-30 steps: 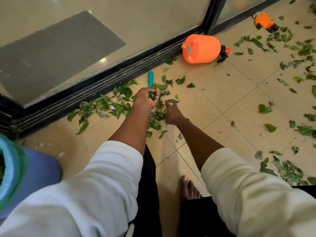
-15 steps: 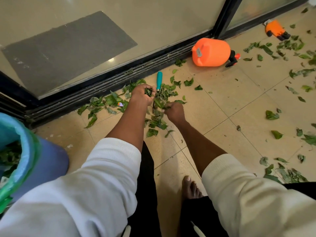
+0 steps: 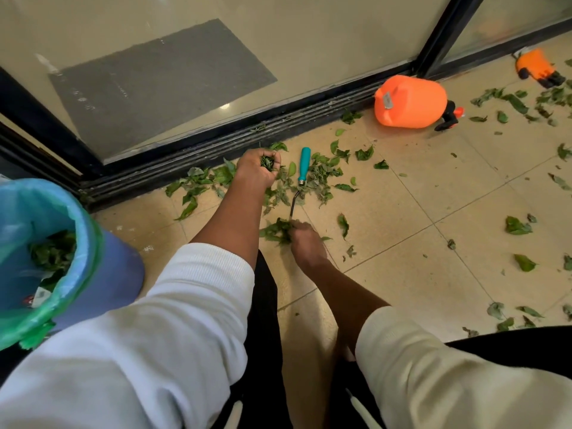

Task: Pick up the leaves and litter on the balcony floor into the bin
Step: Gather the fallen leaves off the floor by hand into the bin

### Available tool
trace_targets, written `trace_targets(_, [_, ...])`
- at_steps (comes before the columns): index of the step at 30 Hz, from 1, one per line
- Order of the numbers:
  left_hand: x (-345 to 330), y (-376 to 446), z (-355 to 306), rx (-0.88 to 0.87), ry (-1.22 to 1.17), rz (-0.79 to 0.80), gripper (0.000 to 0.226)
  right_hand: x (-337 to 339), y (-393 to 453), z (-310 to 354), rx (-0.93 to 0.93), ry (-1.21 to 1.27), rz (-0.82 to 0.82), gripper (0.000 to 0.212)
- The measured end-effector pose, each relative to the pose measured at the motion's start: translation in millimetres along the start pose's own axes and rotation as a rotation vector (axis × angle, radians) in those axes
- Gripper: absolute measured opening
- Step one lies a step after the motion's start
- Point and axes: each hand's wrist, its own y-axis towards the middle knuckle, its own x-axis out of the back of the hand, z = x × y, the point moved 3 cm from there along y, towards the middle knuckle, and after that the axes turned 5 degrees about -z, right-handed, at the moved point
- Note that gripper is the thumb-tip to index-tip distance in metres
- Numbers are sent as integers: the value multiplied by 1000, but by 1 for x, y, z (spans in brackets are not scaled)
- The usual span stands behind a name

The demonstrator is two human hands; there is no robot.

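The beige tiled balcony floor spreads under both hands, bounded beyond them by the black sliding-door track and its frosted glass panes. Through the glass, beyond the left hand, a dark grey rectangular mat shows. Left of the left hand, near the person's left sleeve, stands the blue round bin lined with a green plastic bag; green leaves and a scrap of litter already lie inside it. Far to the right of the right hand, against the track, an orange plastic sprayer bottle lies on its side, and further right a smaller orange and black tool lies by the door frame. Scattered green leaves cover the floor between and around the hands, with more strewn well to the right. A teal-handled hand tool with a thin bent metal shaft lies among the leaves, just right of the left hand and beyond the right hand. The left hand is curled round a bunch of leaves, held near the track. The right hand, lower and nearer the person, has its fingers curled into a clump of leaves on the floor, touching the tiles.
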Motion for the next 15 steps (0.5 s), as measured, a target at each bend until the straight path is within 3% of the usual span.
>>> trace_targets(8, [11,-7,-17,-7,-39,-23,26,13,25,-29,-148,-101,-8,15])
trace_targets(10, [14,-6,-19,-10,-15,-30,31,18,32,-40,-318,-61,-34,12])
trace_targets(13, [17,-6,-18,-14,111,-15,24,34,49,-60,-749,295,-131,14])
trace_targets(15, [17,-4,-14,-3,202,3,22,51,67,-55,-794,626,-95,17])
